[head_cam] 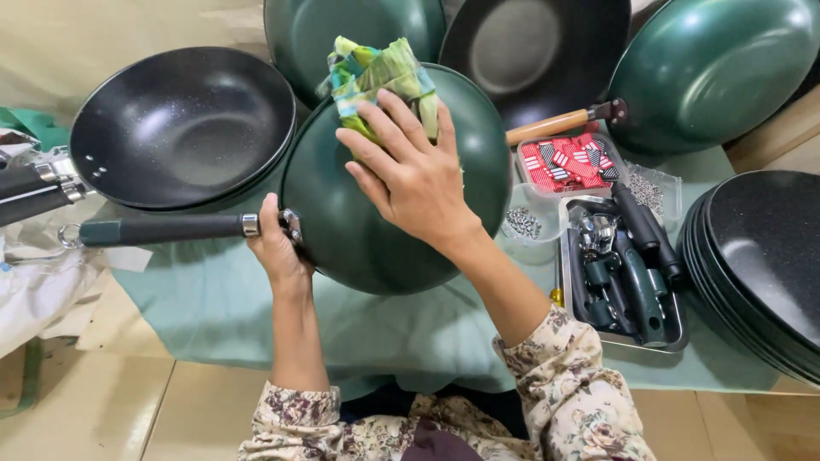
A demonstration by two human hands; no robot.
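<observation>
A dark green wok (359, 230) lies upside down in front of me, its dark handle (162, 229) pointing left. My left hand (278, 248) grips the wok where the handle joins the bowl. My right hand (410, 171) presses a folded green patterned cloth (380, 72) flat against the wok's rounded outer side, near its far edge.
A black-lined wok (184, 124) sits at the left. More green and black woks (709, 68) stand at the back. Stacked black pans (760, 256) are at the right. A metal tray (679, 337) holds dark handles; a small container (568, 162) holds red pieces. Screws (521, 222) lie loose.
</observation>
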